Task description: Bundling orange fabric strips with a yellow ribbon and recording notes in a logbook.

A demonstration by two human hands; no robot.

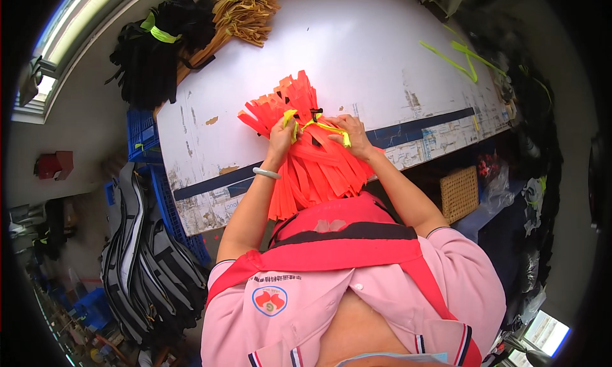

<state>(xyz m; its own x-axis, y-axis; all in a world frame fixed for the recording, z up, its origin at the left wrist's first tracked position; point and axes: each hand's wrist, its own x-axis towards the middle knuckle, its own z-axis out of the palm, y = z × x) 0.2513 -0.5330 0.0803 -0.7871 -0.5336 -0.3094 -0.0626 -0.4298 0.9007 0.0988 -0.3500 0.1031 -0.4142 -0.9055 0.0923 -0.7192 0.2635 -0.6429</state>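
Note:
A thick bundle of red-orange fabric strips (319,171) lies at the table's near edge, its lower ends spreading toward my body. A bright yellow strip (312,122) passes around the bundle's upper part. My left hand (280,139) is closed on one part of this strip, at the bundle's left side. On the right, my right hand (354,137) pinches the other end against the red-orange strips, with its fingers curled. Small black bits show among the strips near the tie. The underside of the bundle is hidden.
The white worktable (357,48) has a worn front edge and a dark blue band (421,128). Black strips (159,55) and tan strips (245,13) lie bundled at the far left. Loose yellow-green strips (468,56) lie far right. A woven panel (459,195) stands below the table's right side.

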